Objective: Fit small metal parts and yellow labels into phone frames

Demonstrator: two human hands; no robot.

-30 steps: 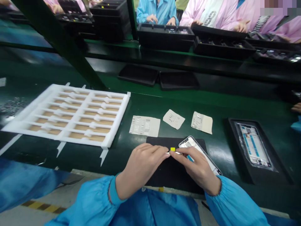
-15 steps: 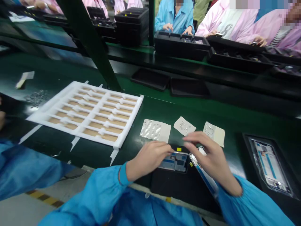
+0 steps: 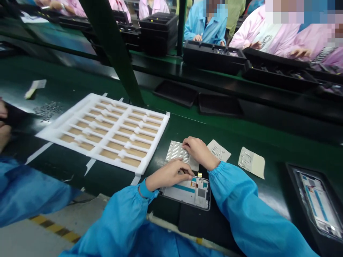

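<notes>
A phone frame (image 3: 187, 191) lies flat on a black mat (image 3: 203, 221) at the near edge of the green bench, its inner side up. My left hand (image 3: 170, 175) rests on its upper left edge with fingers curled over it. My right hand (image 3: 198, 151) reaches across to a white sheet with rows of small metal parts (image 3: 174, 150) just behind the frame. Its fingers are bent together with the tips pressed on the sheet; anything pinched in them is too small to see.
A white foam tray (image 3: 104, 132) with tan strips lies to the left. Two smaller part sheets (image 3: 219, 150) (image 3: 252, 162) lie to the right, then a black tray holding another phone frame (image 3: 318, 203). Empty black trays (image 3: 175, 93) and a green post (image 3: 115, 53) stand behind. Other people work opposite; another person's hand (image 3: 3, 123) is at the left edge.
The phone frame went from tilted in my right hand to flat on the mat. My right hand let it go and moved left onto the parts sheet. My left hand stayed on the frame.
</notes>
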